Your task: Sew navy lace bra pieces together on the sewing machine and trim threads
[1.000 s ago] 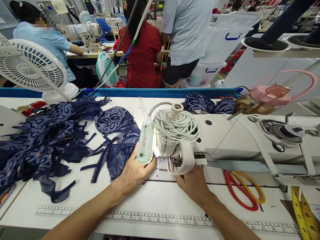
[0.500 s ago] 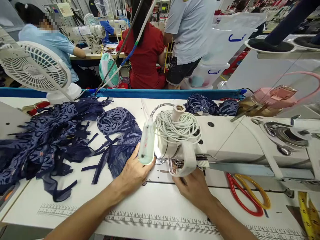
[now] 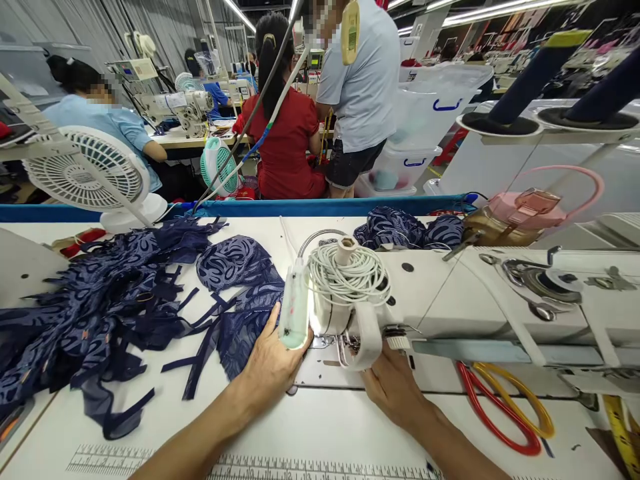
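Note:
My left hand point(image 3: 273, 357) lies on the bed of a white sewing machine point(image 3: 340, 317), left of the needle area. One finger is stretched along the edge of a navy lace piece point(image 3: 250, 303); a small lamp point(image 3: 295, 313) hides other fingertips. The lace piece spreads flat with patterned and sheer parts and loose straps. My right hand point(image 3: 393, 383) is at the right of the needle area, its fingers curving in behind the machine head and mostly hidden. Whether it holds anything cannot be seen. A coil of pale cord point(image 3: 347, 273) sits on top of the machine head.
A navy lace heap point(image 3: 110, 300) covers the left side, near a white fan point(image 3: 90, 170). Red- and yellow-handled scissors point(image 3: 505, 407) lie right, by a yellow tape measure point(image 3: 620, 427). More lace point(image 3: 395, 227) and a pink-lidded bottle point(image 3: 530, 210) stand behind. Several people work beyond.
The view has tilted up, so the table appears lower in it. My right hand has drawn slightly away from the needle area; my left hand stays by the lace piece.

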`<state>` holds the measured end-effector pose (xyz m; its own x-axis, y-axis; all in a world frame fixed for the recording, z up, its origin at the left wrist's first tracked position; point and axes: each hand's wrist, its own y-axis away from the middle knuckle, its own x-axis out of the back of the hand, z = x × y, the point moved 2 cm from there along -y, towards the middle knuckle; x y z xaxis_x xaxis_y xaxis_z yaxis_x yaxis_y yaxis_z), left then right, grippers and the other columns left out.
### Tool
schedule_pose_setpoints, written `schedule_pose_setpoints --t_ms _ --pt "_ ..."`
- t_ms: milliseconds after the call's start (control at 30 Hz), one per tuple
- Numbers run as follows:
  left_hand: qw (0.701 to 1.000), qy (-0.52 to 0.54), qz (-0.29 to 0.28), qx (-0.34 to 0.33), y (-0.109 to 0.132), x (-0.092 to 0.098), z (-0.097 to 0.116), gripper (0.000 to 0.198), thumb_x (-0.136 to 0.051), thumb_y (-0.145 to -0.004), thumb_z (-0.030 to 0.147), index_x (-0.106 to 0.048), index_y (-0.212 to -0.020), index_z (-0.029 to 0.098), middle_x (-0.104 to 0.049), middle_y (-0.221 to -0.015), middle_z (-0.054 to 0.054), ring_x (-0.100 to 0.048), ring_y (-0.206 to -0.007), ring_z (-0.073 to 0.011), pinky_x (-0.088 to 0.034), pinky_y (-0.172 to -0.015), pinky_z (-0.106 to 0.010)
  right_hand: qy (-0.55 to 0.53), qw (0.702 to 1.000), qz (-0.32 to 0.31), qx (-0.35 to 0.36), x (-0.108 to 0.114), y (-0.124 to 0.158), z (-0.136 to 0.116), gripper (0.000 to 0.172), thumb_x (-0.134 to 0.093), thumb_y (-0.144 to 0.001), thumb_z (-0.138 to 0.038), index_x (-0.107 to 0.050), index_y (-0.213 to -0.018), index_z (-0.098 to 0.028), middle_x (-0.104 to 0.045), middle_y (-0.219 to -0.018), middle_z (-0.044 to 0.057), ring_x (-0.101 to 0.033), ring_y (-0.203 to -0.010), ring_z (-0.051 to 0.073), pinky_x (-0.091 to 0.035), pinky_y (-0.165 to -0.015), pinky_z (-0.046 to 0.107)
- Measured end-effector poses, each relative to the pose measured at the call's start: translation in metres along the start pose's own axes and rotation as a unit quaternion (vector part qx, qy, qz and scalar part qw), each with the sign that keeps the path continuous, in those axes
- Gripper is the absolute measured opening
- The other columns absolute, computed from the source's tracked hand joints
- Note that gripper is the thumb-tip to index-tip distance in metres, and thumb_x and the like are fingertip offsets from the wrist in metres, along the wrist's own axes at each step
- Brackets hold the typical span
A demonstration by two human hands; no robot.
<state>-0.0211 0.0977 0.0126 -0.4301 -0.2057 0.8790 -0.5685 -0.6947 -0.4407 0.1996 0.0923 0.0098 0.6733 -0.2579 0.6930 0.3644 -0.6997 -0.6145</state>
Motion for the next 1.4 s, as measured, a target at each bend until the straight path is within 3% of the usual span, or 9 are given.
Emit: schedule_pose_setpoints --t_ms 233,500,700,833,967,1100,1200,1300,1400 --pt "1.0 -0.009 0.011 -0.002 0.0 0.0 0.0 0.027 -0.046 -0.087 0.005 -0.063 -0.102 0.019 -0.065 -0.084 -0.005 -0.064 -0.083 -0.0187 -0.043 -0.104 -0.059 -0.001 1.0 -0.018 -0.013 0.006 -0.004 -0.006 0.018 -0.041 -0.093 -0.01 -0.055 -0.087 -0.021 -0.061 -0.077 0.004 -0.057 -0.067 0.018 -0.044 -0.064 0.033" --pt "1.0 0.014 0.011 -0.001 0.001 -0.002 -0.003 0.029 -0.045 -0.088 0.005 -0.064 -0.106 0.019 -0.067 -0.094 -0.007 -0.063 -0.09 -0.0207 -0.042 -0.103 -0.059 0.009 1.0 -0.006 -0.019 0.005 -0.008 -0.004 0.022 -0.038 -0.094 -0.011 -0.057 -0.088 -0.021 -0.062 -0.075 0.003 -0.055 -0.062 0.016 -0.04 -0.055 0.03" --pt "1.0 0.018 -0.005 0.006 0.001 0.003 -0.001 0.027 -0.043 -0.09 0.008 -0.063 -0.107 0.017 -0.066 -0.103 -0.009 -0.061 -0.097 -0.0223 -0.042 -0.103 -0.057 0.002 0.999 0.031 0.024 0.006 -0.009 -0.005 0.018 -0.043 -0.092 -0.011 -0.057 -0.099 -0.02 -0.064 -0.079 0.004 -0.057 -0.068 0.018 -0.042 -0.061 0.031" --pt "0.999 0.013 -0.023 0.031 -0.004 0.005 0.001 0.018 -0.05 -0.094 0.024 -0.061 -0.105 0.016 -0.064 -0.103 -0.012 -0.059 -0.1 -0.0248 -0.048 -0.094 -0.05 0.015 0.999 0.023 0.027 0.004 -0.012 -0.005 0.016 -0.045 -0.091 -0.01 -0.056 -0.085 -0.02 -0.063 -0.075 0.003 -0.056 -0.067 0.016 -0.038 -0.059 0.03" --pt "0.998 -0.012 -0.046 0.049 -0.004 0.01 -0.001 0.016 -0.046 -0.096 0.024 -0.06 -0.1 0.018 -0.063 -0.095 -0.008 -0.06 -0.093 -0.0219 -0.046 -0.098 -0.051 0.036 0.998 0.025 0.038 0.002 -0.012 -0.004 0.017 -0.047 -0.09 -0.01 -0.055 -0.079 -0.02 -0.061 -0.072 0.002 -0.056 -0.067 0.016 -0.04 -0.065 0.031" --pt "0.995 -0.018 -0.07 0.073 0.011 0.022 -0.002 0.01 -0.047 -0.094 0.017 -0.056 -0.096 0.019 -0.063 -0.097 -0.004 -0.06 -0.093 -0.0193 -0.038 -0.107 -0.054 0.04 0.997 0.033 0.049 0.0 -0.01 -0.002 0.014 -0.05 -0.09 -0.011 -0.056 -0.08 -0.019 -0.061 -0.073 0.003 -0.055 -0.068 0.017 -0.041 -0.067 0.032" --pt "0.993 -0.021 -0.059 0.096 0.03 0.028 0.006 0.015 -0.044 -0.092 0.009 -0.055 -0.095 0.019 -0.062 -0.096 -0.003 -0.06 -0.095 -0.0175 -0.031 -0.113 -0.055 0.039 0.997 0.035 0.061 -0.003 -0.009 -0.001 0.018 -0.051 -0.09 -0.011 -0.055 -0.075 -0.02 -0.057 -0.067 0.001 -0.052 -0.062 0.016 -0.04 -0.064 0.032" --pt "0.993 -0.023 -0.014 0.118 0.05 0.028 0.018 0.019 -0.041 -0.092 0.005 -0.053 -0.099 0.018 -0.062 -0.095 -0.003 -0.06 -0.095 -0.0174 -0.031 -0.113 -0.054 0.04 0.996 0.032 0.074 -0.005 -0.007 -0.005 0.02 -0.053 -0.091 -0.014 -0.056 -0.072 -0.02 -0.056 -0.063 0.0 -0.05 -0.058 0.015 -0.038 -0.059 0.03" --pt "0.991 -0.022 0.045 0.123 0.064 0.029 0.031 0.017 -0.044 -0.093 0.008 -0.051 -0.106 0.017 -0.062 -0.091 -0.003 -0.06 -0.089 -0.017 -0.037 -0.108 -0.051 0.023 0.995 -0.017 0.096 -0.008 -0.004 -0.019 0.015 -0.051 -0.094 -0.016 -0.062 -0.084 -0.019 -0.063 -0.071 0.003 -0.054 -0.062 0.015 -0.042 -0.061 0.03"
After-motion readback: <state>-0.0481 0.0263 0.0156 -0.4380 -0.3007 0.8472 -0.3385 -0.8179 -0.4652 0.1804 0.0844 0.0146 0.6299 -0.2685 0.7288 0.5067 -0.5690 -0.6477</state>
